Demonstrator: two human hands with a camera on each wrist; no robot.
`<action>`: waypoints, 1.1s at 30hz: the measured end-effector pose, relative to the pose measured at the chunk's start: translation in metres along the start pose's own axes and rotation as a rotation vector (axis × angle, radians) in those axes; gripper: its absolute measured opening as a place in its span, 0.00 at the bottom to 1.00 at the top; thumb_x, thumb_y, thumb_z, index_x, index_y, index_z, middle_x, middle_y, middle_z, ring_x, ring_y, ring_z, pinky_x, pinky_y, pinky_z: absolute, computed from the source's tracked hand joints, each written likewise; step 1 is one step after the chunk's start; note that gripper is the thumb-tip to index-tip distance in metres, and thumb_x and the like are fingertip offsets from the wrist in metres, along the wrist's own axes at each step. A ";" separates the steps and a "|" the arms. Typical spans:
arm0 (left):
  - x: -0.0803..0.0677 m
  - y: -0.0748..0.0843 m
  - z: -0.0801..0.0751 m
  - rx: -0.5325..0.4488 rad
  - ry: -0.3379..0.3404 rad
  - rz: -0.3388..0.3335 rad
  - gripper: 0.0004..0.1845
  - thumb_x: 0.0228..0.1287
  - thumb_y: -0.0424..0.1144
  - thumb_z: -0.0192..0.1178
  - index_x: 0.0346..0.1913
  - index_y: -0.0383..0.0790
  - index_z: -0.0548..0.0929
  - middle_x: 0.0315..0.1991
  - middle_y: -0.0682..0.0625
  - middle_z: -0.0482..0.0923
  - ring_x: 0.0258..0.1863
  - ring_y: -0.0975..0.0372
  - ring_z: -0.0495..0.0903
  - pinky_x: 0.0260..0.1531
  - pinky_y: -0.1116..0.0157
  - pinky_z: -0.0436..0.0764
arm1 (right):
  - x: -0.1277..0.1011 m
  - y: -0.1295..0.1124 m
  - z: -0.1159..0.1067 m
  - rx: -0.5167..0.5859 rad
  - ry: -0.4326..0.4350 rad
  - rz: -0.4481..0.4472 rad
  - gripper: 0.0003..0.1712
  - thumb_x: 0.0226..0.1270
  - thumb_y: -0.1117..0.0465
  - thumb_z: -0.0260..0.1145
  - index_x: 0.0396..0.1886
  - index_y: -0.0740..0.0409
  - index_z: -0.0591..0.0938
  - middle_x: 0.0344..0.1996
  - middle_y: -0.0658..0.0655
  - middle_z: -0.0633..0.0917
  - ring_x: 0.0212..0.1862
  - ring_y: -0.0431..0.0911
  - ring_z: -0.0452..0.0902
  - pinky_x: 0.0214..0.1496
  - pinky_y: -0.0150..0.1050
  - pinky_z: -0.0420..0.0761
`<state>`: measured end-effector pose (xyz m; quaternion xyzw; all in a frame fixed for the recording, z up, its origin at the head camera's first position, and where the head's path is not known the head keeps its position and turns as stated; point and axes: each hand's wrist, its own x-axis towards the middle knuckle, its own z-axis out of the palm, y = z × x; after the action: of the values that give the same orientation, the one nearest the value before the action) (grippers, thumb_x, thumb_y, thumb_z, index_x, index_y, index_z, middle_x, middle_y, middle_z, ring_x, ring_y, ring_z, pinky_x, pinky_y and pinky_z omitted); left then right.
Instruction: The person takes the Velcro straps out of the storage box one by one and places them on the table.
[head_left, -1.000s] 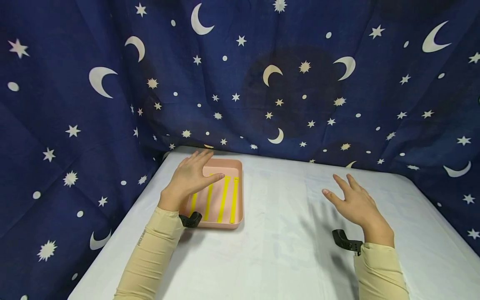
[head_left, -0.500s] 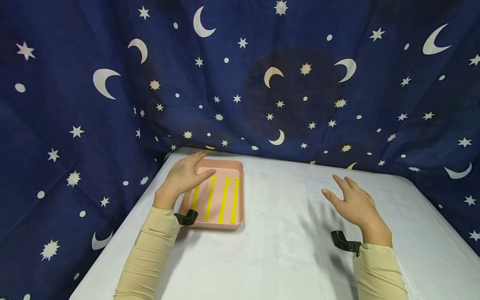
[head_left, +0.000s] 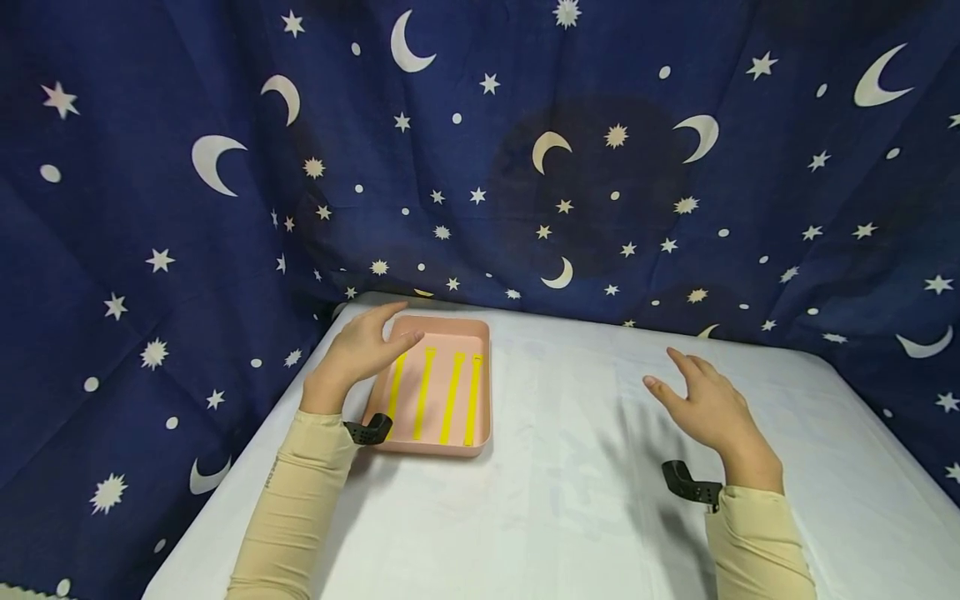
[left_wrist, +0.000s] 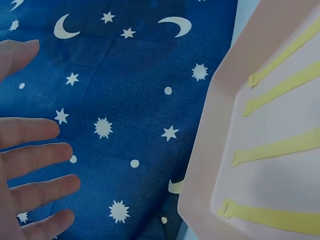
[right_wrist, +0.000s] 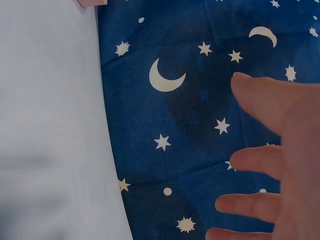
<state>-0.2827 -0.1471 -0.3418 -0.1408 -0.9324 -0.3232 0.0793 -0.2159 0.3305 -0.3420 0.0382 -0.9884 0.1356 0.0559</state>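
Observation:
A shallow pink tray (head_left: 442,450) lies at the left of the table. In it, side by side, are several flat yellow straps (head_left: 453,398), each with a small slotted head at its far end. My left hand (head_left: 362,346) hovers over the tray's left side, fingers extended and thumb apart, holding nothing; it covers the tray's upper left corner in the head view. The left wrist view shows its fingers spread beside the tray rim (left_wrist: 205,145) and the strap heads. Off to the right, my right hand (head_left: 708,408) is raised above the table with loosely spread fingers and holds nothing.
A white cloth covers the table (head_left: 555,500). Behind and to the left hangs a dark blue curtain (head_left: 487,167) with moons and stars, reaching the table's back edge. Black wrist mounts (head_left: 369,430) sit on both forearms.
My left hand has drawn back to the left, uncovering more of the tray and the yellow straps. The right hand has stayed nearly still. The head view has shifted slightly.

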 end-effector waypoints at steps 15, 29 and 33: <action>-0.009 0.002 0.001 -0.047 0.044 0.027 0.36 0.67 0.61 0.57 0.72 0.45 0.71 0.70 0.44 0.72 0.70 0.50 0.71 0.70 0.48 0.71 | 0.004 -0.020 0.002 0.049 0.020 -0.068 0.47 0.75 0.35 0.51 0.76 0.66 0.59 0.69 0.81 0.64 0.67 0.77 0.60 0.63 0.76 0.64; -0.023 -0.018 0.007 -0.093 0.068 0.013 0.33 0.69 0.55 0.59 0.70 0.39 0.72 0.69 0.43 0.73 0.70 0.50 0.71 0.71 0.48 0.70 | 0.000 -0.027 0.010 0.077 0.015 -0.095 0.48 0.74 0.35 0.52 0.76 0.68 0.59 0.69 0.80 0.65 0.68 0.75 0.61 0.65 0.73 0.64; -0.026 -0.025 0.010 -0.108 0.094 0.014 0.32 0.69 0.54 0.59 0.70 0.40 0.73 0.68 0.42 0.74 0.69 0.49 0.72 0.70 0.48 0.71 | 0.001 -0.031 0.010 0.086 0.005 -0.104 0.48 0.74 0.35 0.53 0.76 0.69 0.59 0.69 0.80 0.65 0.68 0.75 0.61 0.66 0.72 0.65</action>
<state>-0.2662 -0.1647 -0.3705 -0.1359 -0.9079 -0.3787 0.1174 -0.2150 0.2980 -0.3429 0.0915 -0.9783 0.1748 0.0637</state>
